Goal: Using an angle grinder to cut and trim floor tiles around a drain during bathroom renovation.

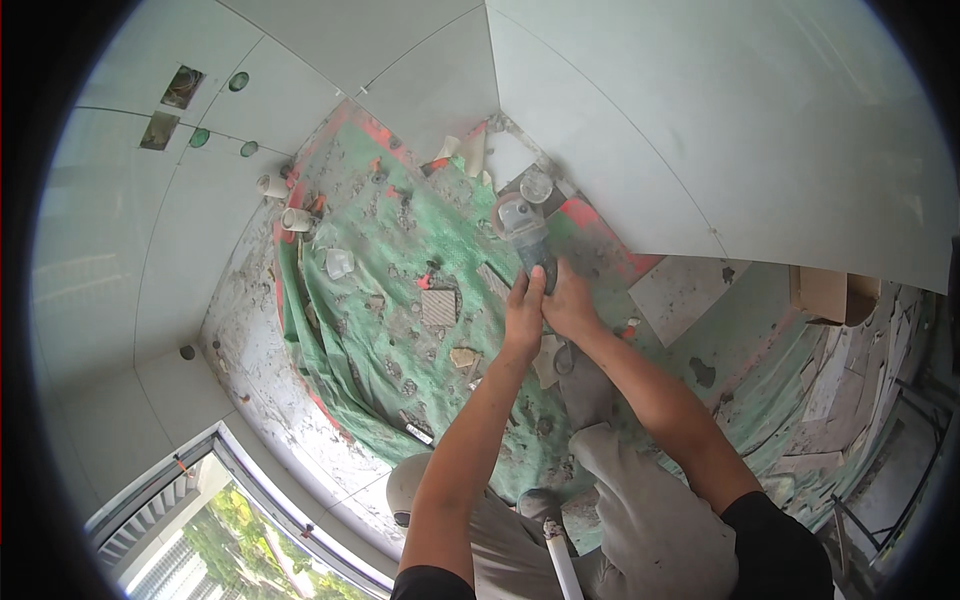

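Observation:
Both my hands are closed round the body of a grey angle grinder (520, 222), near the middle of the view. My left hand (524, 318) wraps its rear end from the left, and my right hand (571, 302) grips it from the right. The grinder's head points away from me, over the dusty green sheet (380, 300). Whether its disc touches anything I cannot tell. Just beyond the head lies a clear round plastic cup (536, 186). A pale tile piece (690, 292) lies to the right of my hands.
Tiled walls (620, 110) meet at the far corner. Rubble, a ridged tile scrap (438, 307) and white cups (296, 219) lie about on the sheet. An open cardboard box (835, 295) stands at right. A window (230, 530) is at lower left. A lit cigarette (562, 565) juts in from below.

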`<action>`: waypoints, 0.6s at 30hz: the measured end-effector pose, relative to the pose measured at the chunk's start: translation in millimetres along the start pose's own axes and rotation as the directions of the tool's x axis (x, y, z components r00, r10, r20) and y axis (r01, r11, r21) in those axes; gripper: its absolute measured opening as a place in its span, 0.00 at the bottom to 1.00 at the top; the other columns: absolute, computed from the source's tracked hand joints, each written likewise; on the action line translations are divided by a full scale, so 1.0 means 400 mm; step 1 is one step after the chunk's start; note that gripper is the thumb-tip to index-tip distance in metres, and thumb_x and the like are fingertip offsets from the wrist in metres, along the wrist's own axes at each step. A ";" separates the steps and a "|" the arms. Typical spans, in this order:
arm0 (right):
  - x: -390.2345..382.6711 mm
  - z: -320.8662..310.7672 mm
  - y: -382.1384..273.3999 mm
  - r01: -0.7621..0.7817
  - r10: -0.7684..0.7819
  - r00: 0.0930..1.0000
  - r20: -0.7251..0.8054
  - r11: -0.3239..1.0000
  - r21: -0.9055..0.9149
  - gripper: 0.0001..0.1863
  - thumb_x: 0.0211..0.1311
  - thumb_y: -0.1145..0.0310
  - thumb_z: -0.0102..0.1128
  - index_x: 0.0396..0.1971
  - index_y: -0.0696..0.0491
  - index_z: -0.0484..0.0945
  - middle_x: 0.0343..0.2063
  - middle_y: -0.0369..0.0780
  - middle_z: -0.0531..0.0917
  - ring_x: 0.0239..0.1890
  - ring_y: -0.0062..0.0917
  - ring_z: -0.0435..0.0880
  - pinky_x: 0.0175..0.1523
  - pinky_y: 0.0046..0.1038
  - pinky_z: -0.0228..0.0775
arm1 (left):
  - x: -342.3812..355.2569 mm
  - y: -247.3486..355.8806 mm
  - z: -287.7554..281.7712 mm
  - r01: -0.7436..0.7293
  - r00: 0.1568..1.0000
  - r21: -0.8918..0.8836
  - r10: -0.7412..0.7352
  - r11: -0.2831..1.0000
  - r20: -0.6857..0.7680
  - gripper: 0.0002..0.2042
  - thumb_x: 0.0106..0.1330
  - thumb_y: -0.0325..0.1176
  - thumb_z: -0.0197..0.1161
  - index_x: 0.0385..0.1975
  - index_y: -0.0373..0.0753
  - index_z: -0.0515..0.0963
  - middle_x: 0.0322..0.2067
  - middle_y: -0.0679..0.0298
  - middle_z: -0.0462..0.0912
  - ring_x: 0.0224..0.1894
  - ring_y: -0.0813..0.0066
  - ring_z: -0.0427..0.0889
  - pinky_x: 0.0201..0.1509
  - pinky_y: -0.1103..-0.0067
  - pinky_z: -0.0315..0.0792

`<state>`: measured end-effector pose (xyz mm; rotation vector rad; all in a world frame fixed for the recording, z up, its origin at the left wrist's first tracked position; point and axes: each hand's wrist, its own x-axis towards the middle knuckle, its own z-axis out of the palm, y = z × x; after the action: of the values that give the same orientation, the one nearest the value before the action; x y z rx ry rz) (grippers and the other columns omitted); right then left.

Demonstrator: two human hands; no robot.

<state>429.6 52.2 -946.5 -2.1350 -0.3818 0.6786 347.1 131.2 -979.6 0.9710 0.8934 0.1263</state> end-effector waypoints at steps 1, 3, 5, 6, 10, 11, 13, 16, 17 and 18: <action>-0.010 -0.004 0.009 -0.004 0.004 1.000 -0.003 1.000 0.001 0.33 0.74 0.52 0.68 0.65 0.63 0.74 0.45 0.64 0.89 0.52 0.65 0.88 0.56 0.58 0.80 | -0.019 0.000 0.006 0.008 0.999 -0.012 -0.008 1.000 0.031 0.41 0.84 0.61 0.61 0.74 0.22 0.71 0.62 0.51 0.84 0.62 0.67 0.80 0.69 0.73 0.73; -0.031 -0.022 0.034 -0.051 0.051 0.999 0.003 0.999 0.014 0.32 0.74 0.52 0.67 0.64 0.63 0.74 0.45 0.64 0.89 0.53 0.65 0.88 0.57 0.57 0.80 | -0.043 0.008 0.027 0.022 0.997 -0.022 -0.021 1.000 0.069 0.38 0.85 0.61 0.61 0.71 0.25 0.74 0.59 0.54 0.85 0.59 0.68 0.81 0.67 0.73 0.74; -0.045 -0.038 0.059 -0.051 0.051 0.998 -0.025 0.999 0.003 0.32 0.74 0.52 0.67 0.64 0.63 0.74 0.45 0.64 0.89 0.53 0.65 0.88 0.57 0.57 0.80 | -0.064 0.017 0.055 0.046 0.994 -0.012 -0.045 0.999 0.103 0.30 0.86 0.57 0.60 0.64 0.30 0.79 0.53 0.60 0.85 0.55 0.73 0.80 0.63 0.74 0.74; -0.049 -0.041 0.050 -0.039 0.039 0.999 -0.038 0.999 -0.002 0.32 0.74 0.53 0.67 0.64 0.63 0.73 0.45 0.64 0.89 0.52 0.65 0.88 0.56 0.57 0.80 | -0.072 0.021 0.059 0.047 0.994 -0.010 -0.046 0.999 0.100 0.30 0.86 0.57 0.60 0.64 0.30 0.79 0.53 0.60 0.85 0.55 0.73 0.80 0.63 0.74 0.74; -0.069 -0.069 0.031 -0.075 0.077 0.997 -0.015 0.993 0.093 0.32 0.74 0.54 0.68 0.64 0.63 0.73 0.45 0.64 0.89 0.52 0.65 0.88 0.56 0.56 0.80 | -0.087 0.032 0.076 0.041 0.994 0.023 -0.043 0.999 0.102 0.27 0.87 0.54 0.61 0.62 0.31 0.80 0.51 0.62 0.85 0.52 0.75 0.80 0.59 0.75 0.75; -0.066 -0.071 0.031 -0.032 0.037 0.998 -0.044 0.995 0.089 0.31 0.74 0.55 0.69 0.64 0.63 0.73 0.45 0.63 0.89 0.52 0.65 0.88 0.55 0.56 0.80 | -0.086 0.034 0.079 0.057 0.992 0.051 -0.063 0.997 0.107 0.26 0.87 0.54 0.61 0.62 0.31 0.80 0.51 0.62 0.85 0.52 0.75 0.80 0.58 0.75 0.75; -0.059 -0.078 0.052 0.005 0.001 0.997 -0.082 0.997 0.076 0.31 0.73 0.56 0.69 0.64 0.64 0.73 0.44 0.63 0.89 0.51 0.65 0.88 0.54 0.56 0.80 | -0.071 0.028 0.089 0.026 0.992 0.039 -0.030 0.999 0.121 0.26 0.87 0.54 0.61 0.62 0.31 0.80 0.50 0.63 0.85 0.52 0.75 0.80 0.58 0.76 0.75; -0.044 -0.071 0.068 -0.010 0.012 0.994 -0.105 1.000 0.018 0.27 0.76 0.54 0.67 0.61 0.60 0.75 0.43 0.60 0.89 0.50 0.64 0.89 0.52 0.54 0.80 | -0.051 0.015 0.093 0.013 0.991 0.007 -0.014 1.000 0.135 0.26 0.87 0.54 0.61 0.62 0.31 0.80 0.50 0.63 0.85 0.51 0.76 0.80 0.58 0.76 0.75; -0.041 -0.071 0.072 -0.014 0.016 0.994 -0.107 1.000 0.023 0.26 0.77 0.54 0.67 0.61 0.60 0.75 0.43 0.60 0.89 0.50 0.64 0.89 0.52 0.54 0.80 | -0.046 0.010 0.094 0.034 0.990 -0.015 -0.031 0.999 0.141 0.26 0.87 0.54 0.61 0.61 0.31 0.80 0.50 0.62 0.85 0.51 0.76 0.80 0.58 0.76 0.75; -0.038 -0.074 0.072 -0.019 0.021 0.994 -0.109 0.999 0.028 0.26 0.77 0.54 0.66 0.60 0.60 0.75 0.43 0.60 0.89 0.50 0.64 0.89 0.52 0.53 0.80 | -0.044 0.011 0.098 0.036 0.989 -0.015 -0.033 0.999 0.145 0.26 0.87 0.54 0.61 0.61 0.31 0.80 0.50 0.62 0.85 0.51 0.76 0.80 0.58 0.76 0.75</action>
<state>435.6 8.6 -949.7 -2.1425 -0.2909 0.5721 364.6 99.6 -955.8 0.9359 0.7737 0.0334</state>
